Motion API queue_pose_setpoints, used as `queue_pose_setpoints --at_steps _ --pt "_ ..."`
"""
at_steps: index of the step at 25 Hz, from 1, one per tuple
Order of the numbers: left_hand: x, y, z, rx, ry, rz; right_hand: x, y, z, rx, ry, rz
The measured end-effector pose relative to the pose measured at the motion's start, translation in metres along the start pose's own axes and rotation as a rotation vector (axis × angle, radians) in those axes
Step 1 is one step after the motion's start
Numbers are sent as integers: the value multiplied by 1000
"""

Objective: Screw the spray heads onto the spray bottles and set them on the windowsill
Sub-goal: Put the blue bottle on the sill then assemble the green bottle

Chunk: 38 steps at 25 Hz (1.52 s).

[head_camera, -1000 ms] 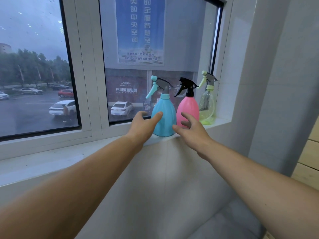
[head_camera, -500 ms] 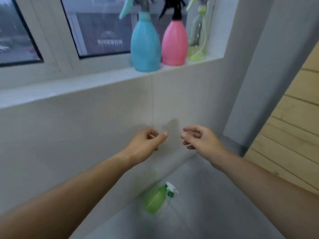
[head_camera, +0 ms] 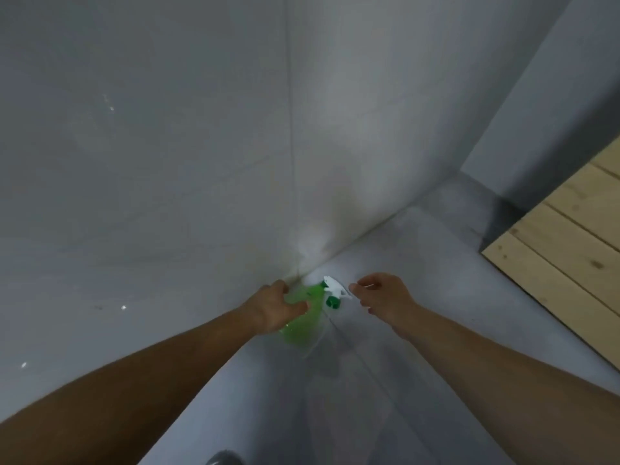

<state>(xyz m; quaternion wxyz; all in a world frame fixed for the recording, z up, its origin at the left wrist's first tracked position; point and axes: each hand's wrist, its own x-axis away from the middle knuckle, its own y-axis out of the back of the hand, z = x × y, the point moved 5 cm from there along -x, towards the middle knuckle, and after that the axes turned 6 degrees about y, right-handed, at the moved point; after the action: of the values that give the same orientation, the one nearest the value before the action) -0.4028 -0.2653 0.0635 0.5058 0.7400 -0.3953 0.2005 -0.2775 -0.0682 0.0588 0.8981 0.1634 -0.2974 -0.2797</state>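
Low centre of frame: left hand (head_camera: pixel 273 308) is wrapped over the green bottle (head_camera: pixel 302 325), which lies on the floor (head_camera: pixel 419 330) by the wall (head_camera: pixel 167 162). It runs lower-left to upper-right, its white head (head_camera: pixel 335 287) pointing at the right hand (head_camera: pixel 380 297), just beside it, fingers loosely curled and empty.

Indoor corner of a finished building, most likely a home or a display flat; the exact room type cannot be told. Evidence: large pale wall tiles (head_camera: pixel 167 146) with a thin vertical grout joint, a smooth grey tiled floor (head_camera: pixel 335 397) meeting the wall, and a raised platform of light wooden planks (head_camera: pixel 570 250) at the right.
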Motion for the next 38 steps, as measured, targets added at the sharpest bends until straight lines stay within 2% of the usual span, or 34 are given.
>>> queue_pose_setpoints --at_steps 4,7,14,17,21,25,29,31,35,38 --pt "-38 -20 19 -105 13 -74 -41 -26 -34 87 -29 -27" --pt "-53 -34 28 -119 19 -61 -67 -44 -46 167 -25 -59" --pt "-54 -38 41 45 50 -88 -89 -67 -48 306 -15 -48" --pt "-51 -39 48 111 53 -79 -90 -74 -53 182 -62 -5" --pt "-39 -39 43 279 6 -55 -73 -63 -48 -144 -126 23" --pt "-5 -23 13 362 -104 11 -35 -10 -20 -225 -46 55" --pt "55 3 -38 407 -243 27 22 71 18 -288 30 -29" --pt "90 13 -64 364 -314 34 52 107 37 -326 92 -91" --pt "182 48 -125 132 -512 -68 128 198 91 -360 281 -306" --pt "235 62 -152 90 -585 -106 191 257 128 -456 423 -468"
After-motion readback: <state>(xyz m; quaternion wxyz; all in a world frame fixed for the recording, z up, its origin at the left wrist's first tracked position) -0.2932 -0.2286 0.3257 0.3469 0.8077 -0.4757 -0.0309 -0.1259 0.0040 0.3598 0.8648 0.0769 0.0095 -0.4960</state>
